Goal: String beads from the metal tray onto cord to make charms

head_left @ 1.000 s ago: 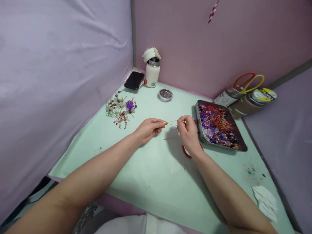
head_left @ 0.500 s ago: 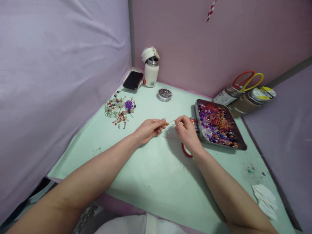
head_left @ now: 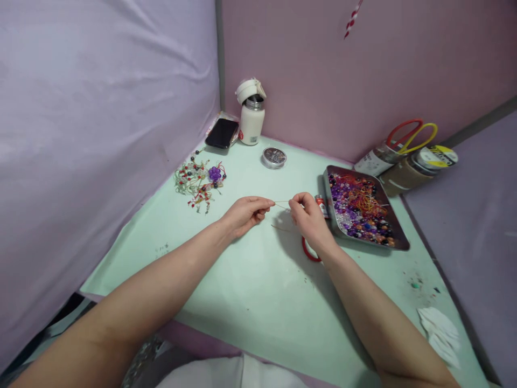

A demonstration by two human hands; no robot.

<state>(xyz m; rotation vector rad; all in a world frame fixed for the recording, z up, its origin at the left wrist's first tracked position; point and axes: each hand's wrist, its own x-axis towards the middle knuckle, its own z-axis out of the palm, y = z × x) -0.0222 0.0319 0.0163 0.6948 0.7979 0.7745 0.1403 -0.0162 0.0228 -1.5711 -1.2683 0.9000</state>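
A thin cord (head_left: 282, 202) runs between my two hands above the middle of the table, its two strands spread a little apart. My left hand (head_left: 251, 214) pinches one end between thumb and fingertips. At the other end my right hand (head_left: 307, 213) is closed on the cord, its fingers curled. Whatever else the left fingertips cover is hidden. Under my right wrist a red ring-shaped handle (head_left: 310, 250) shows in part. A small bottle with a red label (head_left: 320, 205) lies just beyond the right hand, against the tray.
A metal tray (head_left: 399, 237) of beads and coloured threads stands at the right. Behind it are jars (head_left: 416, 167) and red-yellow scissors handles (head_left: 412, 137). Beaded strings (head_left: 197, 180) lie at left. Farther back are a phone (head_left: 222, 133), white bottle (head_left: 252, 121) and round tin (head_left: 274, 157).
The cord between my hands is drawn straighter, with its strands more spread. The small orange piece seen at my left fingertips is now out of sight. Both hands stay nearly in place.
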